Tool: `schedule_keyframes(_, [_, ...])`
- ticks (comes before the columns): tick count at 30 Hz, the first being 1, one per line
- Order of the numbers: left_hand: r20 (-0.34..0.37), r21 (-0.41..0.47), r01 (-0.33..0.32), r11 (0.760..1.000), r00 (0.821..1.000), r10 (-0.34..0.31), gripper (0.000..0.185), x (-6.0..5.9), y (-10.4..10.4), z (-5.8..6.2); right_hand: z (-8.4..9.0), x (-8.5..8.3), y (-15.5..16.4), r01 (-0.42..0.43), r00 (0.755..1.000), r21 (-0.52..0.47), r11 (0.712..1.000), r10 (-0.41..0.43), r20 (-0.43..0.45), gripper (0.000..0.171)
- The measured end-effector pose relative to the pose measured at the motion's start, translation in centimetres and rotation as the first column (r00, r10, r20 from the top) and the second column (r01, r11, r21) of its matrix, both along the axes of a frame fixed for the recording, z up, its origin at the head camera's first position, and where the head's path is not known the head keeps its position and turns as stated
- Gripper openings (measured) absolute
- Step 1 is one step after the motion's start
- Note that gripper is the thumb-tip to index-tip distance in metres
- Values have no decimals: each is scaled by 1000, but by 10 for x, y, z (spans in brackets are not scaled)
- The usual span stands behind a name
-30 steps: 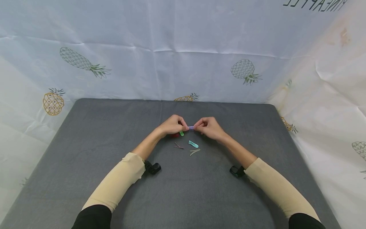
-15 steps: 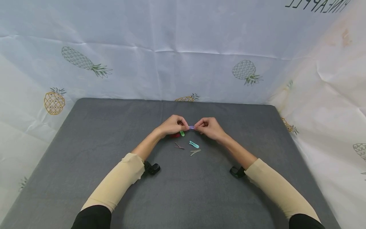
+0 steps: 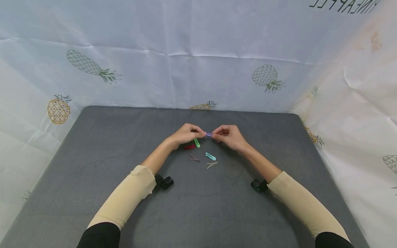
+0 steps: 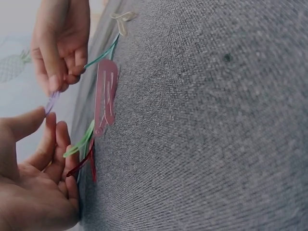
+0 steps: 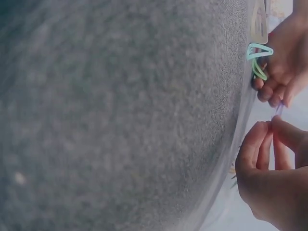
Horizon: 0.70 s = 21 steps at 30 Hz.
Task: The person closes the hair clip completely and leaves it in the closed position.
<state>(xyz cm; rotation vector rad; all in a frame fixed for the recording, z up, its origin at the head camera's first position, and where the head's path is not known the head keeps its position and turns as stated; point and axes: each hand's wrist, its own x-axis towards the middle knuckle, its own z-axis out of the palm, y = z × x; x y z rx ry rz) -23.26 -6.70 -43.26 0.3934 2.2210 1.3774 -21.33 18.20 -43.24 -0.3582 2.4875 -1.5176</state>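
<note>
A purple hair clip [image 3: 208, 134] is pinched at each end between two hands and held just above a grey mat [image 3: 93, 155], near the middle of the table. Nearest the person, two black wrist straps sit at the cuffs of beige sleeves [image 3: 124, 198]. Further in, loose clips lie on the mat: a beige clip [image 3: 211, 165], a brown clip [image 3: 194, 158] and a teal clip [image 3: 210, 156], then a red clip [image 3: 189, 147] and a green clip [image 3: 196, 142] just under the left hand. The left hand [image 3: 186, 134] grips the purple clip's left end between thumb and fingertips; the right hand [image 3: 229, 136] grips its right end the same way, the other fingers curled. Behind the mat hangs a white cloth printed with pineapples [image 3: 266, 77].
</note>
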Motion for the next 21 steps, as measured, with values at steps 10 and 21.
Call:
schedule_keyframes(10, [36, 45, -2, 999, 999, 1, 33, -2, -4, -2, 1, 1, 3, -11, 1000, -12, 1000, 11, -7, 21])
schedule_keyframes(21, [12, 84, -23, 996, 1000, 22, 27, 0, -4, -3, -1, 1, 4, 27, 992, -111, 993, -13, 127, 29])
